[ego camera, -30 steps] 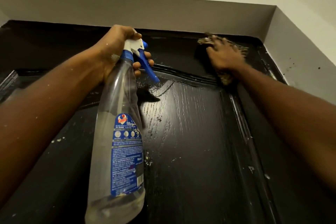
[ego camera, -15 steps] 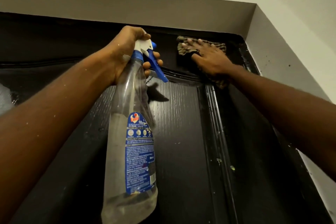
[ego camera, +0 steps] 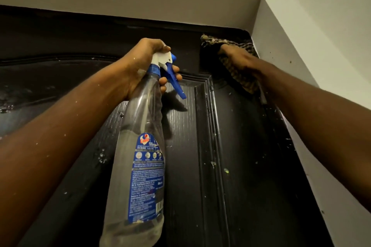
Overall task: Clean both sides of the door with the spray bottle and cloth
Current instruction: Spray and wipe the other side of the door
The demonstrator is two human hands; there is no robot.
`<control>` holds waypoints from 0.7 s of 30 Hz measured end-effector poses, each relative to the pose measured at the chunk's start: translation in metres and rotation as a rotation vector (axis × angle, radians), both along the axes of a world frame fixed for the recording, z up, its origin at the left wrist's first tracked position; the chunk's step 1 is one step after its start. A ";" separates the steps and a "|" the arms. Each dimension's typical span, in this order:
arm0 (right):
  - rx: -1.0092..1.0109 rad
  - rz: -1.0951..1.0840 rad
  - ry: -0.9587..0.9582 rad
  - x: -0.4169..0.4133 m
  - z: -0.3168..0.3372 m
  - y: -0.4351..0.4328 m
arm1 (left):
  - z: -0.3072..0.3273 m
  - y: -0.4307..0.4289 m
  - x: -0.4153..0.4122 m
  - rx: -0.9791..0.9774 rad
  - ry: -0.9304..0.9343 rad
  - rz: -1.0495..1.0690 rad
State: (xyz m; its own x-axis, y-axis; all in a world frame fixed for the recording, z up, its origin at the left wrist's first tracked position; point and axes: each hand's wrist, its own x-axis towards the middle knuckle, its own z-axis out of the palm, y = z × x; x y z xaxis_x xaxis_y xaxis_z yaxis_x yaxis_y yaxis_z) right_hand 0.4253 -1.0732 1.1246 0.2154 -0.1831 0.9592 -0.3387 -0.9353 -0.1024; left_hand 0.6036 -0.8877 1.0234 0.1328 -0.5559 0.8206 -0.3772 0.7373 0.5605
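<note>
left hand (ego camera: pixel 144 62) grip curls around the spray bottle (ego camera: pixel 140 146) neck, little liquid inside; right hand (ego camera: pixel 239 59) presses flat on cloth (ego camera: pixel 244 80) against door (ego camera: pixel 186 166).

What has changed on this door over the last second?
The right hand slid the cloth it presses on the door rightward into the top right corner. The left hand still grips the spray bottle by its neck, fingers at the blue trigger, raised before the door; nothing was let go.
</note>
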 end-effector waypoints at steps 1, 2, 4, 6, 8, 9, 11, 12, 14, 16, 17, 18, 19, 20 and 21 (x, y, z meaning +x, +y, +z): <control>0.029 0.082 0.007 -0.004 -0.004 0.002 | -0.003 -0.002 -0.005 0.022 -0.012 -0.004; 0.045 0.132 0.022 -0.008 -0.009 0.006 | -0.006 -0.004 -0.011 0.053 -0.024 -0.015; 0.052 0.196 0.039 -0.012 -0.017 0.010 | -0.012 -0.008 -0.021 0.107 -0.040 -0.036; 0.083 0.243 0.006 -0.015 -0.025 0.015 | -0.020 -0.014 -0.032 0.145 -0.042 -0.014; 0.087 0.255 -0.016 -0.017 -0.029 0.019 | -0.029 -0.020 -0.039 0.190 -0.051 0.026; 0.085 0.261 -0.019 -0.016 -0.033 0.022 | -0.034 -0.022 -0.042 0.212 -0.058 0.045; 0.095 0.274 -0.007 -0.016 -0.046 0.022 | -0.044 -0.024 -0.043 0.228 -0.069 0.086; 0.104 0.272 0.011 -0.015 -0.053 0.021 | -0.049 -0.024 -0.041 0.224 -0.069 0.111; 0.111 0.249 0.052 -0.011 -0.069 0.019 | -0.059 -0.023 -0.037 0.218 -0.058 0.151; 0.020 0.066 0.076 -0.005 -0.079 0.011 | -0.068 -0.022 -0.032 0.212 -0.048 0.153; -0.061 -0.107 0.099 0.001 -0.085 0.005 | -0.072 -0.022 -0.029 0.204 -0.032 0.138; -0.164 -0.264 0.110 0.009 -0.094 0.000 | -0.075 -0.022 -0.026 0.195 -0.009 0.116; -0.243 -0.344 0.092 0.017 -0.107 -0.004 | -0.079 -0.021 -0.024 0.187 0.016 0.088; -0.281 -0.373 0.055 0.024 -0.124 -0.007 | -0.080 -0.020 -0.023 0.179 0.035 0.055; -0.279 -0.385 0.011 0.028 -0.146 -0.007 | -0.082 -0.018 -0.023 0.169 0.047 0.027</control>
State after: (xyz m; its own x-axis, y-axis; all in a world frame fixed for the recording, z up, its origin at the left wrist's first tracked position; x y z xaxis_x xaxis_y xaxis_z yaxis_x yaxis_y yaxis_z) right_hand 0.4536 -1.0802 0.9785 0.1932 0.0129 0.9811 -0.6659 -0.7326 0.1408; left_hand 0.5803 -0.9059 0.9409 0.1854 -0.6813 0.7081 -0.3665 0.6207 0.6931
